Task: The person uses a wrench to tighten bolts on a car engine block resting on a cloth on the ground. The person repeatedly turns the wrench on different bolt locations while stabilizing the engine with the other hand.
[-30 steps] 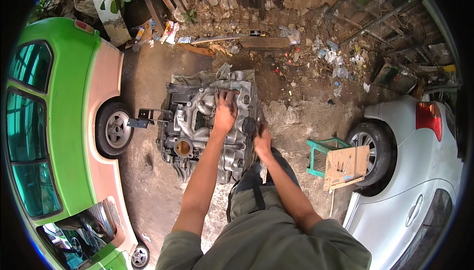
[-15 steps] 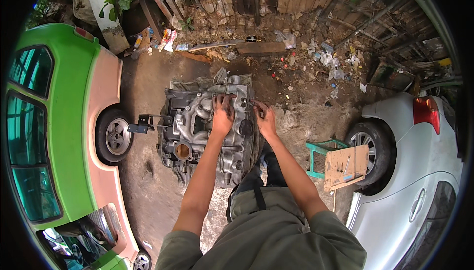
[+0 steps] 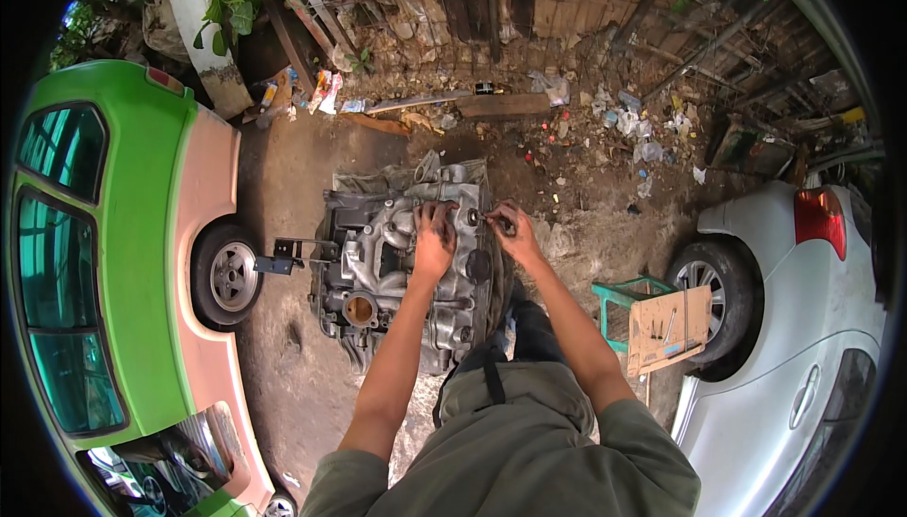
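A grey metal car engine [image 3: 383, 257] lies on the ground in front of me, with curved intake pipes and a round brownish opening [image 3: 360, 308] at its near left. My left hand [image 3: 436, 238] rests on top of it beside the pipes, fingers spread and darkened with grease. At the engine's right edge, my right hand [image 3: 515, 232] has its fingers curled in a pinch by a round fitting [image 3: 473, 217]. Whatever lies between those fingertips is too small and dark to make out. A black cap [image 3: 478, 266] sits on the cover below the fitting.
On the left stands a green and pink car [image 3: 142, 233]; a silver car [image 3: 784, 347] is at the right. Beside its wheel, a green stool [image 3: 616, 314] carries a cardboard sheet [image 3: 669, 328] with several small tools. Litter [image 3: 633, 125] and a plank [image 3: 501, 105] lie beyond the engine.
The whole view has shifted slightly, so the engine appears lower and farther right. My right fingers are more curled at the engine's edge; my left hand stays on the engine.
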Demonstrator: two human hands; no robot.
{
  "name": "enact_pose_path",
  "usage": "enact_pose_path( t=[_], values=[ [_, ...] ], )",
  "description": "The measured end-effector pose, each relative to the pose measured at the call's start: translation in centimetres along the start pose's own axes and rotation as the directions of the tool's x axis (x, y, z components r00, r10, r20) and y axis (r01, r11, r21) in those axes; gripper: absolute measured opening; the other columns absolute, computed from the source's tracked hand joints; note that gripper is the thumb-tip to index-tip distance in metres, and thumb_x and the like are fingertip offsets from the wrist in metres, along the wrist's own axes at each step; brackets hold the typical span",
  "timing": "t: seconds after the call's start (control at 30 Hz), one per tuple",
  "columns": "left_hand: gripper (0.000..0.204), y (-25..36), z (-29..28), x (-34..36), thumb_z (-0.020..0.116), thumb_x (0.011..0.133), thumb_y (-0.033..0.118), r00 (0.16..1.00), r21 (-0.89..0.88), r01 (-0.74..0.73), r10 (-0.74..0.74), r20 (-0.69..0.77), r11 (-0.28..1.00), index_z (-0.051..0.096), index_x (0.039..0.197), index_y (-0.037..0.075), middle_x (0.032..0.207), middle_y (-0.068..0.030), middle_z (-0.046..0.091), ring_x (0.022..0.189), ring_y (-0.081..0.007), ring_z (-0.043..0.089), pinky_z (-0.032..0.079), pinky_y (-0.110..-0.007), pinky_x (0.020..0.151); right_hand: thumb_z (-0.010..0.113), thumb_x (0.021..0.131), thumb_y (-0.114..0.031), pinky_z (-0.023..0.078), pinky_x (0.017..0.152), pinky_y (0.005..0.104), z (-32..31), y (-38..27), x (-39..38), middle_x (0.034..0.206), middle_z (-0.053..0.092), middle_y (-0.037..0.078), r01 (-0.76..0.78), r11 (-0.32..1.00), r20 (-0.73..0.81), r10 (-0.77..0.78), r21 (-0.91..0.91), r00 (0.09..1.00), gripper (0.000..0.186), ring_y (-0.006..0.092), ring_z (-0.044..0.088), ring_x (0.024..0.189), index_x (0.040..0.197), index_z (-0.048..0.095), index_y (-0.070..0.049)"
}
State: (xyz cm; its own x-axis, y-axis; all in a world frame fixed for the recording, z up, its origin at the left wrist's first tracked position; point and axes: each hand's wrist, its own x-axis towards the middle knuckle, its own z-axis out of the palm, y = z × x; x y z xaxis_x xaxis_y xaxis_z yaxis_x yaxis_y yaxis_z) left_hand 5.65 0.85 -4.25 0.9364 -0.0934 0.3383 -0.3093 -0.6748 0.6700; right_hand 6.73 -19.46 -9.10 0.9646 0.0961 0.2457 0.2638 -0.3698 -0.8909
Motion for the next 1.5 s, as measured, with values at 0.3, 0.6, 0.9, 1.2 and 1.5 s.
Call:
enact_pose_path(
  t=[0.3,0.6,0.9,1.2,1.5],
  values=[
    [0.040,0.0,0.3,0.0,0.055,0.080,-0.007,0.998,-0.015,-0.010,0.009,-0.056,1.000,0.065,0.117,0.007,0.111,-0.0157,0.057,0.107,-0.0396,0.051,0.043,-0.049,0.096,0.069,0.086,0.007,0.053,0.077,0.0389,-0.2,-0.9,-0.5,0.108,0.059,0.012,0.008,0.999,-0.013,-0.009,-0.040,1.000,0.018,0.0290,0.063,0.093,0.100,0.070,-0.002],
    [0.041,0.0,0.0,-0.1,0.054,0.082,-0.006,1.000,-0.032,0.011,-0.011,-0.007,0.999,0.063,0.120,0.006,0.114,-0.0183,0.055,0.111,-0.0429,0.049,0.043,-0.052,0.098,0.069,0.087,0.007,0.054,0.081,0.0407,-0.4,-0.9,-0.2,0.108,0.058,0.014,0.020,0.999,0.024,-0.020,-0.027,1.000,0.014,0.0301,0.064,0.094,0.100,0.067,0.001],
    [0.039,0.0,0.1,0.0,0.054,0.083,-0.006,1.000,-0.003,0.016,-0.016,-0.002,1.000,0.063,0.119,0.005,0.114,-0.0191,0.055,0.112,-0.0442,0.048,0.042,-0.054,0.099,0.070,0.087,0.008,0.052,0.084,0.0391,-0.5,-0.4,0.2,0.109,0.060,0.013,0.032,0.999,0.065,-0.033,0.020,0.997,0.018,0.0298,0.065,0.095,0.104,0.067,0.001],
    [0.039,0.2,-0.1,0.1,0.053,0.083,-0.007,0.999,0.025,-0.021,0.022,-0.032,0.999,0.064,0.118,0.006,0.114,-0.0186,0.056,0.112,-0.0430,0.049,0.043,-0.052,0.099,0.065,0.089,0.008,0.049,0.076,0.0302,2.5,-0.4,-4.3,0.103,0.061,0.013,-0.184,0.983,-0.108,0.184,0.008,0.977,0.014,0.0255,0.064,0.090,0.101,0.066,0.002],
    [0.041,0.5,-0.1,0.1,0.053,0.082,-0.008,1.000,-0.032,0.014,-0.014,-0.012,0.999,0.064,0.119,0.007,0.113,-0.0168,0.056,0.110,-0.0418,0.050,0.044,-0.051,0.097,0.071,0.093,-0.001,0.044,0.071,0.0294,0.4,0.3,-5.8,0.094,0.057,0.009,-0.210,0.973,-0.287,0.230,0.097,0.930,0.010,0.0156,0.055,0.077,0.101,0.067,0.002]
  ],
)
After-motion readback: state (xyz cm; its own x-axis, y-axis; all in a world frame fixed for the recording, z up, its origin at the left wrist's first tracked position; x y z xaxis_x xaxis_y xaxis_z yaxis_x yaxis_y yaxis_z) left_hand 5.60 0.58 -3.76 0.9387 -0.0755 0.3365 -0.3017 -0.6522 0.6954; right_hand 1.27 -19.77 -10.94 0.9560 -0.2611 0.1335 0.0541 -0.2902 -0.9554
